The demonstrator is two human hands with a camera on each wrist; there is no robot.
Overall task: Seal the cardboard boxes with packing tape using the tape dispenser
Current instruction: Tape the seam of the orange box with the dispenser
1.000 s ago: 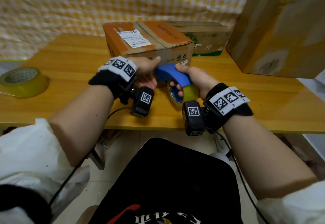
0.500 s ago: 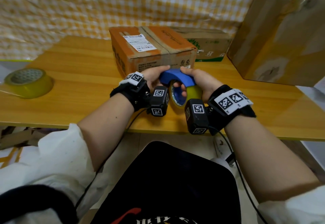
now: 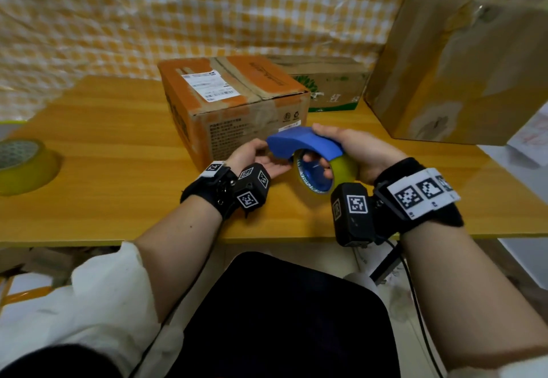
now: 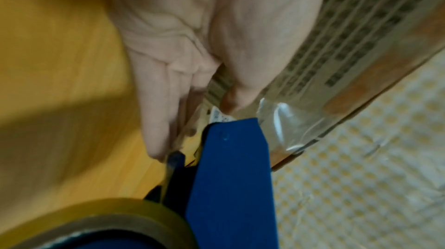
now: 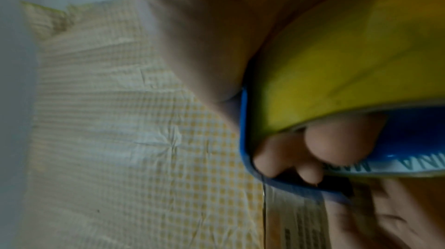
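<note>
An orange cardboard box (image 3: pixel 231 104) with a white label stands mid-table, clear tape (image 4: pixel 284 125) stuck on its near face. Just in front of it my right hand (image 3: pixel 341 152) grips the blue tape dispenser (image 3: pixel 305 141), fingers (image 5: pixel 313 150) curled through the core of its yellow tape roll (image 3: pixel 341 167). My left hand (image 3: pixel 272 161) lies palm up under the dispenser's nose. In the left wrist view its straight fingers (image 4: pixel 156 119) touch the tape strip at the blade, and the thumb rests by the box. Both views of the nose are blurred.
A spare yellow tape roll (image 3: pixel 20 167) sits at the table's left edge. A green-printed carton (image 3: pixel 329 87) stands behind the orange box, and a large brown box (image 3: pixel 456 66) fills the right. A checked cloth hangs behind. The table's front edge (image 3: pixel 267 236) runs under my wrists.
Both hands and the dispenser have come down from the box's upper front edge toward the table. My left hand has left the box face and turned palm up under the dispenser's nose.
</note>
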